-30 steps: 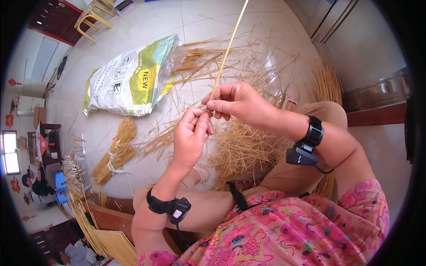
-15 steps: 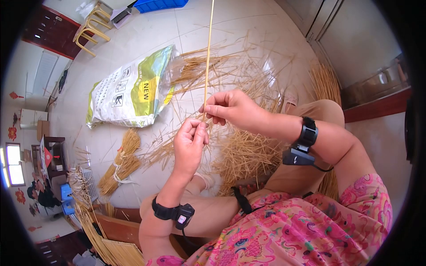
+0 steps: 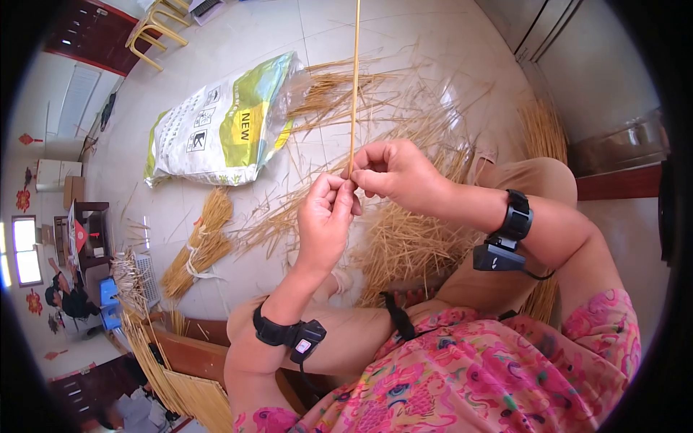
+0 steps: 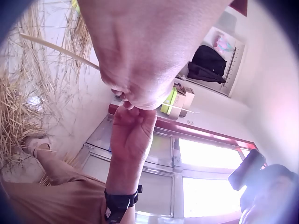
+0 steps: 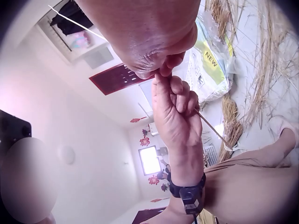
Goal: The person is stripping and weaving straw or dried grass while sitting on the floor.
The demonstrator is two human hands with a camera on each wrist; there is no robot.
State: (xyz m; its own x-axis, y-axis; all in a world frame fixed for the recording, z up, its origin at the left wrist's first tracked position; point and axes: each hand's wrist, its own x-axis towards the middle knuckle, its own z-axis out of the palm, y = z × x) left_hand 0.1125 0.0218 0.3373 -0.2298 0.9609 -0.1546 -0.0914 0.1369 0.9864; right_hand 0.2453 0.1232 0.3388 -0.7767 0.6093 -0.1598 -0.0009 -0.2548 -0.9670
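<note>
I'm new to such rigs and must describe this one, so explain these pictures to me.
There is no machine here, just a person's bare hands. A head-worn camera looks down at both; the left wrist camera and right wrist camera give the close-ups. The left hand and right hand pinch one long, thin stalk between them. On the tiled floor lie a plastic bag marked "NEW", a tied straw bundle and loose straw.
</note>
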